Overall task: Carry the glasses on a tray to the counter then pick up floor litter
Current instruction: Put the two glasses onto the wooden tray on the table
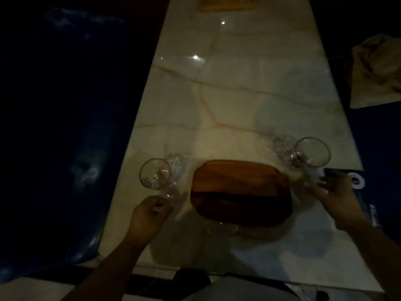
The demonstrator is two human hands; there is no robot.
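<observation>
Left hand (149, 216) pinches stem of left glass (155, 177); right hand (335, 192) spread, fingers apart, near right glass (312, 154); wooden tray (240, 192) between 2 glasses.

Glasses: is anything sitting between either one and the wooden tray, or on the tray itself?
Nothing visible. The left glass, gripped at its stem by the left hand, and the right glass, with the right hand just short of it, flank the tray. Only bare marble table lies between, and the tray's top shows nothing on it.
</observation>
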